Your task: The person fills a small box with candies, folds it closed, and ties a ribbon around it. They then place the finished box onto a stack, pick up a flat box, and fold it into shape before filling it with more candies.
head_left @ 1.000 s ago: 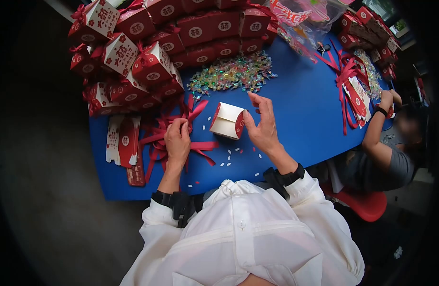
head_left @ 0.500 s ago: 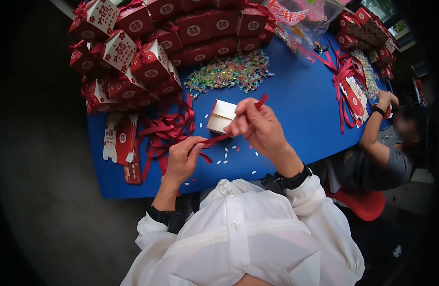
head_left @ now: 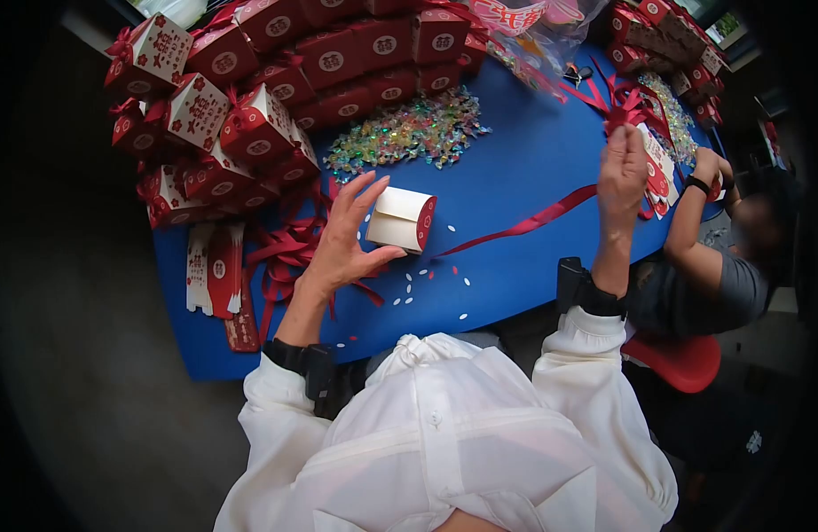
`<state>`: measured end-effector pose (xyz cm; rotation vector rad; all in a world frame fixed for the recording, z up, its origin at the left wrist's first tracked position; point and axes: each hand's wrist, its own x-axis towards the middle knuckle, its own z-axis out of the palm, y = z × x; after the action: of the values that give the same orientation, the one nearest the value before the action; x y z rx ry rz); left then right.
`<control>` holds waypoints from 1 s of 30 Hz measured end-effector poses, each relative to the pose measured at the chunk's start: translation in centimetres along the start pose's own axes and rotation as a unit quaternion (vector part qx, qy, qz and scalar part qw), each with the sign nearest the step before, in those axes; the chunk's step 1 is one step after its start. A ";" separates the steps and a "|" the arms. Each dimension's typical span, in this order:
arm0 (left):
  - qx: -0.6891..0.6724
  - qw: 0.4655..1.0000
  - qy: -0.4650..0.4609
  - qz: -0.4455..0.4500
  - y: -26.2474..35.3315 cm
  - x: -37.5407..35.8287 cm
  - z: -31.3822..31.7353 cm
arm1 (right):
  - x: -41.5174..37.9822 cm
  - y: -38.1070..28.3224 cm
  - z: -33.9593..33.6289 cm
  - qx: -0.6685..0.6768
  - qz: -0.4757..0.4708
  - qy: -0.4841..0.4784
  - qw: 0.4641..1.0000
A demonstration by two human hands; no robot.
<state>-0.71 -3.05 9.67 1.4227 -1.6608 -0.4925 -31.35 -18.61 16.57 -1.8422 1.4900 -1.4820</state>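
A small white-and-red gift box (head_left: pixel 398 219) sits on the blue table in front of me, its red patterned side facing right. My left hand (head_left: pixel 341 232) grips it from the left, thumb along the near edge and fingers at the far left edge. A dark red ribbon (head_left: pixel 524 225) stretches from near the box's lower right to my right hand (head_left: pixel 622 173), which is closed on it. Whether the ribbon runs beneath the box is hidden. Left of my left hand lies a tangled heap of red ribbons (head_left: pixel 289 251).
Stacked red gift boxes (head_left: pixel 331 60) stand at the back left, beside wrapped candies (head_left: pixel 413 133). Flat cartons (head_left: pixel 216 270) lie at the left edge. White oval bits (head_left: pixel 409 288) are scattered nearby. A co-worker's arm (head_left: pixel 697 217) is at the right, near more ribbons and boxes.
My right hand has moved far right, drawing out the ribbon. My left hand has left the ribbon and reached the box, whose red side now shows on the right.
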 end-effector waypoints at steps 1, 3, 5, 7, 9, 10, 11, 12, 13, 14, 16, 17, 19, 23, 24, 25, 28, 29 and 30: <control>0.021 0.998 -0.048 0.016 -0.4 0.8 0.6 | -1.0 -0.6 1.0 -0.007 0.020 -0.088 0.996; 0.041 0.994 -0.097 0.034 -1.7 1.9 1.7 | -3.9 0.3 4.2 0.060 0.043 -0.253 0.965; -0.013 0.987 -0.146 0.059 -2.9 2.5 2.8 | -7.4 -0.4 6.9 0.141 0.192 -0.405 0.883; -0.016 0.987 -0.154 0.050 -2.5 2.1 3.2 | -10.4 0.3 9.2 0.199 0.200 -0.441 0.852; 0.075 0.992 -0.101 0.032 -1.7 1.2 3.5 | -11.6 0.3 10.6 0.204 0.203 -0.440 0.851; 0.096 0.993 -0.066 0.015 -0.7 0.6 3.6 | -11.9 0.3 11.0 0.206 0.202 -0.442 0.849; 0.096 0.993 -0.067 0.012 -0.5 -0.2 3.9 | -12.0 0.1 11.2 0.207 0.204 -0.444 0.848; 0.091 0.996 -0.020 -0.014 -0.4 -1.1 4.3 | -11.9 -0.1 11.3 0.188 0.178 -0.455 0.852; 0.086 0.995 0.028 -0.040 -0.5 -1.7 4.6 | -12.0 -0.3 11.5 0.170 0.150 -0.467 0.855; 0.052 0.996 0.053 -0.059 -0.5 -2.1 4.9 | -12.1 -0.6 11.8 0.170 0.151 -0.470 0.852; 0.021 0.994 0.065 -0.082 -1.2 -2.3 5.2 | -12.2 -1.1 12.0 0.203 0.169 -0.471 0.842; -0.011 0.992 0.076 -0.100 -1.4 -2.4 5.3 | -12.0 -1.5 11.8 0.202 0.169 -0.475 0.840; -0.020 0.990 0.065 -0.124 -1.4 -2.4 5.1 | -11.5 -2.3 11.5 0.218 0.224 -0.502 0.807; -0.042 0.982 0.038 -0.179 -1.4 -2.2 4.9 | -11.5 -1.8 11.3 0.222 0.232 -0.493 0.809; -0.044 0.982 0.037 -0.179 -1.5 -2.2 4.9 | -11.3 -1.8 11.2 0.201 0.235 -0.500 0.809; -0.063 0.981 0.047 -0.180 -1.7 -2.2 5.0 | -11.2 -1.8 11.0 0.180 0.237 -0.508 0.808; -0.079 0.980 0.052 -0.173 -2.2 -2.1 5.1 | -11.7 -0.9 11.5 0.233 0.229 -0.511 0.796; -0.074 0.982 0.046 -0.165 -2.4 -2.2 5.0 | -11.8 -0.8 11.5 0.234 0.229 -0.511 0.795; -0.072 0.982 0.045 -0.166 -2.3 -2.1 4.8 | -11.8 -1.0 11.6 0.231 0.237 -0.513 0.792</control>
<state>-3.28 -2.84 4.56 1.5965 -1.2931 -0.7096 -19.74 -11.87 6.88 -1.3872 0.8089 -0.3625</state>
